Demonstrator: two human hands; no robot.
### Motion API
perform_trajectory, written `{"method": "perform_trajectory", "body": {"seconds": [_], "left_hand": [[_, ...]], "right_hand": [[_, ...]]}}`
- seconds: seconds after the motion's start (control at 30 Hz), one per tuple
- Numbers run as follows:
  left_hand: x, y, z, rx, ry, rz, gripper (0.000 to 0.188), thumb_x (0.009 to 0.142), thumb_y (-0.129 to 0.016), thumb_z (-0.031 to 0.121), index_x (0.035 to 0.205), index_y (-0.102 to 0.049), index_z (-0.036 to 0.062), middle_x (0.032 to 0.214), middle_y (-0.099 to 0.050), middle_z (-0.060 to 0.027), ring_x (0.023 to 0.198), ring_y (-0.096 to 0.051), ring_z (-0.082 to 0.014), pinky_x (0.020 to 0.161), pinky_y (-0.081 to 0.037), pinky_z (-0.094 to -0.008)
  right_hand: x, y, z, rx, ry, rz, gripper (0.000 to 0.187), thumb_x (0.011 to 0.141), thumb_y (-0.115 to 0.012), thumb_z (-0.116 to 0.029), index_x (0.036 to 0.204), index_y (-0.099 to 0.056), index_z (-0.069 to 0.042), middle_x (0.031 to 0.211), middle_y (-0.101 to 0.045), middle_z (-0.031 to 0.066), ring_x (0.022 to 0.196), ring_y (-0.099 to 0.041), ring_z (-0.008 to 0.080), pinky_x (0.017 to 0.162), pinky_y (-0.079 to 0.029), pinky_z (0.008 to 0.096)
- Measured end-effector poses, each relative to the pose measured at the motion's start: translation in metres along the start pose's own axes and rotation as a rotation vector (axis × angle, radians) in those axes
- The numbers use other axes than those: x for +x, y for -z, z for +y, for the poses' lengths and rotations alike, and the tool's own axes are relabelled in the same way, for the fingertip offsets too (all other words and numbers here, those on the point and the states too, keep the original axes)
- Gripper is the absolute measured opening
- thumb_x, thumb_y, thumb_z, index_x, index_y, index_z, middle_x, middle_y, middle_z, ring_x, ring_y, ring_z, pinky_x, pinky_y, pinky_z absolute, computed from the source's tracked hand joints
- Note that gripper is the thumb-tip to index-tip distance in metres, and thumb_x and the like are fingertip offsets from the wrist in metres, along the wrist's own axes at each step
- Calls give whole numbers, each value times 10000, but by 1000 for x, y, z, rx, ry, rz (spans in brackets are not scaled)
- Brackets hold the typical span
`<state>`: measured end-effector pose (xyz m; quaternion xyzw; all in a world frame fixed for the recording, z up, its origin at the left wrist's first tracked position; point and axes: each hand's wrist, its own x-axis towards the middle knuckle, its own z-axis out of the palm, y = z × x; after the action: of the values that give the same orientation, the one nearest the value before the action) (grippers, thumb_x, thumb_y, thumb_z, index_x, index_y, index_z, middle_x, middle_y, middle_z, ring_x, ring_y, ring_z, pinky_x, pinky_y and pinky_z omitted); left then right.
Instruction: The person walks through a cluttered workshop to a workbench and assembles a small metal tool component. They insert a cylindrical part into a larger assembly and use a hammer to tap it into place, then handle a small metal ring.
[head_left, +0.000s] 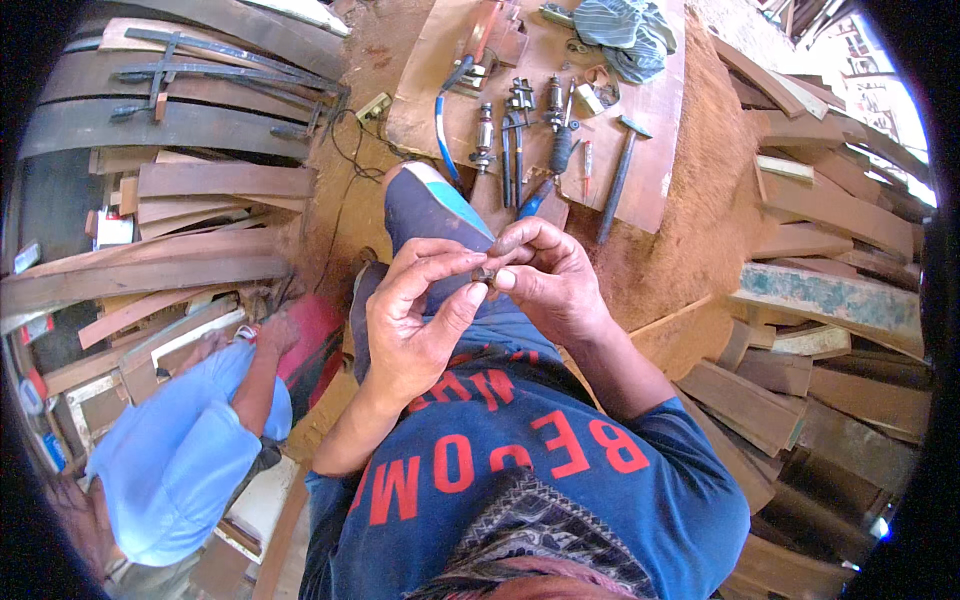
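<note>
In front of my chest, both hands meet at the fingertips. My left hand [418, 305] pinches one side of a small dark metal piece [484, 275], and my right hand [552, 285] pinches the other. Fingers cover most of the piece, so its exact kind cannot be made out. Beyond my knee lies a flat brown board [640, 190]. On it are a hammer [622, 170], a slim red-and-clear screwdriver [587, 168], dark-handled pliers [514, 150], a motor armature [485, 138] and a dark, cylindrical tool part [560, 150].
A striped cloth [628, 40] lies at the board's far edge, near an orange-handled tool [482, 35] with a blue cord [441, 130]. Stacked planks [220, 180] flank the left, with metal clamps [220, 65] on top. More timber [840, 290] fills the right. A person in a blue shirt [180, 450] is at lower left.
</note>
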<state>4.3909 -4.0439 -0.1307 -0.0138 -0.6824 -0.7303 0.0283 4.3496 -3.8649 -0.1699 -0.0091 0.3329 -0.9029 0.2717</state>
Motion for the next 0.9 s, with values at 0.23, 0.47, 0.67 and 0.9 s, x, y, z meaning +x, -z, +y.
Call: {"method": "perform_trajectory", "body": {"seconds": [0.23, 0.47, 0.67, 0.9], "left_hand": [[-13, 13, 2, 45, -42, 91, 201, 898, -712, -47, 1096, -713, -17, 1140, -635, -120, 1055, -633, -183, 915, -513, -283], [-17, 17, 3, 0, -4, 138, 149, 899, -705, -44, 1044, -693, -13, 1126, -641, -116, 1050, -623, -167, 907, -505, -288], [-23, 14, -11, -96, 104, 203, 108, 921, -669, -41, 1025, -682, -16, 1114, -644, -106, 1025, -611, -142, 892, -492, -275], [-23, 17, -8, -69, 167, 215, 66, 927, -665, -22, 984, -697, -16, 1089, -657, -88, 981, -617, -133, 869, -492, -268]], "right_hand": [[4, -16, 10, -69, -74, -3, 262, 916, -731, -12, 1162, -641, -7, 1074, -735, 108, 990, -701, 166, 868, -577, 323], [-1, -25, 12, -234, -82, -3, 185, 936, -726, -44, 1109, -676, -3, 1045, -731, 83, 956, -687, 149, 851, -574, 314], [-5, -34, 12, -494, -16, 55, 150, 924, -744, -53, 1058, -709, 5, 993, -732, 68, 925, -669, 124, 852, -555, 299], [-4, -39, 5, -456, -134, 90, 151, 909, -758, -43, 1046, -718, 5, 992, -737, 66, 914, -661, 106, 864, -538, 286]]}}
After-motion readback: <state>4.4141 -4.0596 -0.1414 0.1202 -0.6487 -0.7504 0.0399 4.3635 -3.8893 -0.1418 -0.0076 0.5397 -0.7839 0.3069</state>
